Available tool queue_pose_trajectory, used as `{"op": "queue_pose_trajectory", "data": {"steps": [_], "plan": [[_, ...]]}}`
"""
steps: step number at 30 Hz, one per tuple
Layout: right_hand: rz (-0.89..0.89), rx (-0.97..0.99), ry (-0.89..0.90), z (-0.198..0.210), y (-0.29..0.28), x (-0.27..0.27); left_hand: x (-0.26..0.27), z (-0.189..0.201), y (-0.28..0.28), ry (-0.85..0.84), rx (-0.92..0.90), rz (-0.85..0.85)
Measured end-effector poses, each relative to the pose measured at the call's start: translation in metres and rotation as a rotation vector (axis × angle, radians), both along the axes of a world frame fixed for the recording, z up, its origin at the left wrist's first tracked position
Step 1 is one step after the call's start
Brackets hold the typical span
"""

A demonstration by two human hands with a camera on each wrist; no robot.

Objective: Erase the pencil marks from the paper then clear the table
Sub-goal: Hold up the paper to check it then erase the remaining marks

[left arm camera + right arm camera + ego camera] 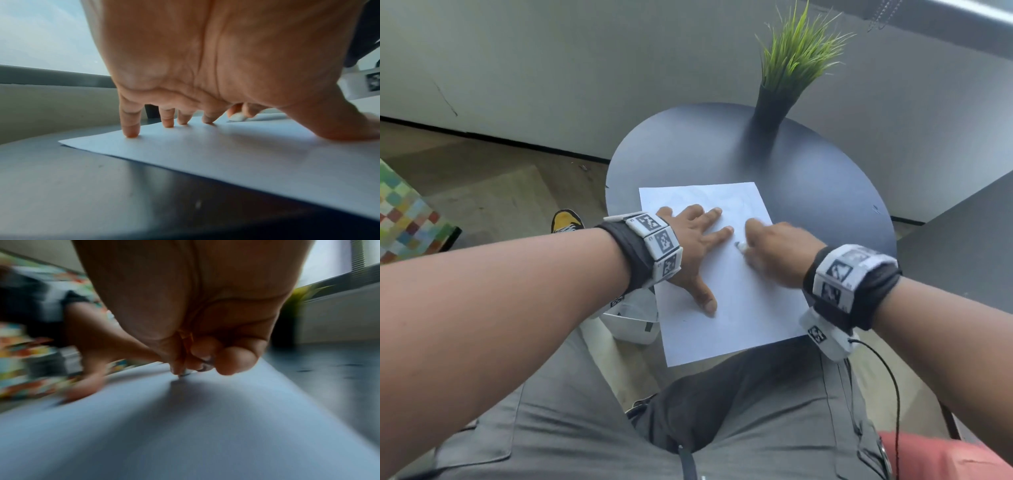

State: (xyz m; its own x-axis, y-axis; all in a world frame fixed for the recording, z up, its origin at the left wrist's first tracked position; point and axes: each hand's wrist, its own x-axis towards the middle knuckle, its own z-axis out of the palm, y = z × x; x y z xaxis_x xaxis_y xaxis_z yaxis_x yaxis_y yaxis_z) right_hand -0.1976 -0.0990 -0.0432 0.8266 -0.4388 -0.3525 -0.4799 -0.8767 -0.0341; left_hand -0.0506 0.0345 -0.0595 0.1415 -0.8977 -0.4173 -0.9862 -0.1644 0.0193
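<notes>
Mid-erasing. Paper (726, 294) flat at near edge of bench (808, 178), pinned by spread left hand (690, 240); right hand (774, 253) pinching eraser (740, 246) against sheet. Faint marks remaining toward far edge; clearing not started.

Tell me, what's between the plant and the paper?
Only bare dark table lies between the plant and the paper, seen in the head view.

paper (736, 301): smooth matt white sheet; table (808, 178): dark, smooth, slight sheen; trousers (756, 428): grey cloth
</notes>
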Motion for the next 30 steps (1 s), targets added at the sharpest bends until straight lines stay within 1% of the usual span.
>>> {"op": "queue_pose_trajectory", "data": {"steps": [2, 4, 5, 6, 8, 9, 10, 13, 15, 18, 19, 20, 23, 25, 27, 29, 30], "plan": [[0.139, 0.006, 0.024, -0.002, 0.021, -0.005, -0.001, 0.0, -0.002, -0.004, 0.006, 0.002], [0.183, -0.048, 0.014, -0.003, 0.02, -0.005, -0.001, -0.001, -0.002, -0.017, 0.004, -0.011], [0.143, -0.09, 0.021, -0.002, 0.009, 0.0, -0.001, -0.002, -0.002, -0.027, 0.003, -0.022], [0.064, -0.12, 0.036, -0.001, -0.005, 0.007, 0.0, -0.003, -0.002, -0.035, 0.004, -0.029], [-0.07, -0.141, 0.043, 0.003, -0.028, 0.016, 0.001, -0.004, -0.002, -0.039, 0.004, -0.028], [-0.075, -0.142, 0.034, 0.005, -0.03, 0.017, 0.002, -0.005, -0.002, -0.039, 0.003, -0.026], [-0.041, -0.142, 0.032, 0.005, -0.024, 0.015, 0.002, -0.005, -0.002, -0.036, 0.004, -0.024], [0.137, -0.096, 0.046, 0.004, 0.016, 0.0, 0.002, -0.007, -0.001, -0.027, 0.001, -0.02], [0.174, -0.089, 0.054, 0.002, 0.025, -0.002, 0.002, -0.009, -0.001, -0.027, -0.01, -0.03], [0.002, -0.146, 0.066, 0.003, -0.006, 0.022, 0.003, -0.009, -0.001, -0.032, -0.024, -0.038], [-0.039, -0.15, 0.056, 0.004, -0.016, 0.027, 0.003, -0.008, -0.001, -0.032, -0.025, -0.038], [-0.044, -0.15, 0.042, 0.004, -0.019, 0.03, 0.003, -0.008, 0.0, -0.031, -0.025, -0.037], [0.087, -0.145, 0.023, 0.004, 0.005, 0.019, 0.002, -0.009, 0.0, -0.021, -0.028, -0.032], [0.181, -0.135, 0.052, 0.001, 0.023, 0.007, 0.003, -0.01, 0.0, -0.015, -0.031, -0.03], [0.14, -0.139, 0.062, 0.002, 0.016, 0.011, 0.003, -0.01, -0.001, -0.012, -0.029, -0.032], [0.014, -0.173, 0.058, 0.003, -0.007, 0.022, 0.002, -0.01, -0.001, -0.02, -0.029, -0.031], [-0.02, -0.184, 0.058, 0.005, -0.013, 0.026, 0.002, -0.009, -0.001, -0.025, -0.029, -0.03]]}}
